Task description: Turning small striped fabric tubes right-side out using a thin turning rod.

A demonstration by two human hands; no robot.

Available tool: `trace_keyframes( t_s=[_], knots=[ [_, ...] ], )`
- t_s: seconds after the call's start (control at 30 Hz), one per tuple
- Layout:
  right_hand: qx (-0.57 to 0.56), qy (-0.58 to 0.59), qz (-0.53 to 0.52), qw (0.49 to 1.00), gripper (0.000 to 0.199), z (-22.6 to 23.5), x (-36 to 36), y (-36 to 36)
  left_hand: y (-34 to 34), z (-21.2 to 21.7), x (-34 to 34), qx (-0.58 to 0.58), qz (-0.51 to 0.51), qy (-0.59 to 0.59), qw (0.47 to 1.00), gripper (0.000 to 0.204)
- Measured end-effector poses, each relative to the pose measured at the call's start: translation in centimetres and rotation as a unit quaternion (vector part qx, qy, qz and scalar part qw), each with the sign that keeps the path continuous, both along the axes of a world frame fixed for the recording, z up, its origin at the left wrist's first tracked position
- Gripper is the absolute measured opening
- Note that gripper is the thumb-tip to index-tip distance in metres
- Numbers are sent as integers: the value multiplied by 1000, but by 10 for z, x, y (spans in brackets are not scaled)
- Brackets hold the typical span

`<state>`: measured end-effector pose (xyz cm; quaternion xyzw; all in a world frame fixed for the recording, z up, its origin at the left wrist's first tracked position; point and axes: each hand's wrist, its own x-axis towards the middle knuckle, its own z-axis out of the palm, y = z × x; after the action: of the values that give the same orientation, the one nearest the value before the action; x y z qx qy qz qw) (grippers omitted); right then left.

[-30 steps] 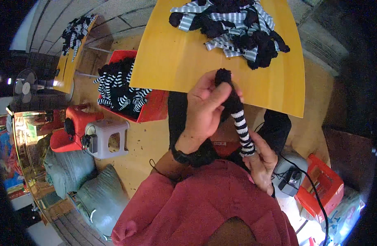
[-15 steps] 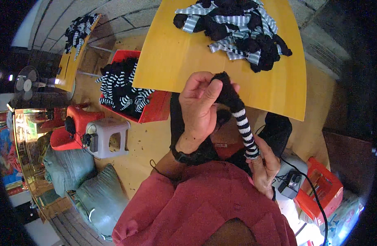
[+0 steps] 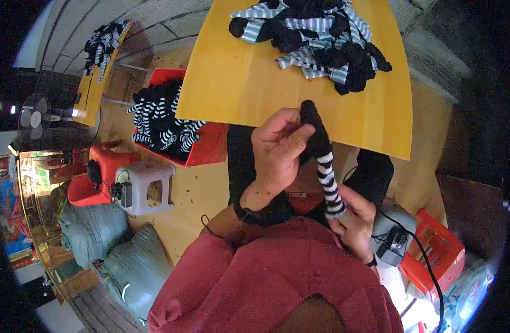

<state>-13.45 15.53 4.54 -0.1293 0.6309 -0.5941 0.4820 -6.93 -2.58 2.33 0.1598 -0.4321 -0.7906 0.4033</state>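
Between my hands stretches a knitted striped tube (image 3: 327, 172), plain black and fuzzy at its upper end and banded black and white below. My left hand (image 3: 280, 147) pinches the black end, thumb on top. At the striped opening, near my shirt, my right hand (image 3: 354, 219) has hold of the lower end; some of its fingers are hidden, and I cannot tell whether any are inside the tube. Beyond my hands, a pile of similar black and grey-striped knitted pieces (image 3: 316, 39) lies on the yellow table (image 3: 232, 83).
Left of the table, a red bin (image 3: 210, 145) holds striped knitted pieces (image 3: 160, 119). Further left stand a white stool (image 3: 146, 175), a red stool (image 3: 105, 166) and stuffed green sacks (image 3: 135, 269). At right are a red plastic stool (image 3: 432, 250) and a black cable (image 3: 427, 266).
My left hand has shifted slightly right with the black end, which now looks narrower and more upright. The right hand has moved up a little along the striped end.
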Motion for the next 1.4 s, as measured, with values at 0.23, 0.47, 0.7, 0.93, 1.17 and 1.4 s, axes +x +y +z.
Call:
trace_keyframes(
  t_s=[0.23,0.47,0.7,0.93,1.17,1.4],
  knots=[
    [-74,359,30,930,34,-17,-9,-12,-6,15,-9,104,8,1,994,14],
    [-35,298,33,953,32,-15,-11,-1,-36,13,-6,56,30,-10,998,19],
    [55,498,99,859,17,-27,-34,34,-65,23,1,4,152,-5,988,14],
    [131,455,-130,871,8,-37,-67,68,-63,14,13,-99,103,-88,986,21],
    [-124,243,-52,961,22,-20,-52,-27,-18,26,-7,-147,-8,-150,978,16],
    [-124,69,159,977,18,-26,-20,-40,-19,24,-3,-223,7,-163,961,12]
  ],
)
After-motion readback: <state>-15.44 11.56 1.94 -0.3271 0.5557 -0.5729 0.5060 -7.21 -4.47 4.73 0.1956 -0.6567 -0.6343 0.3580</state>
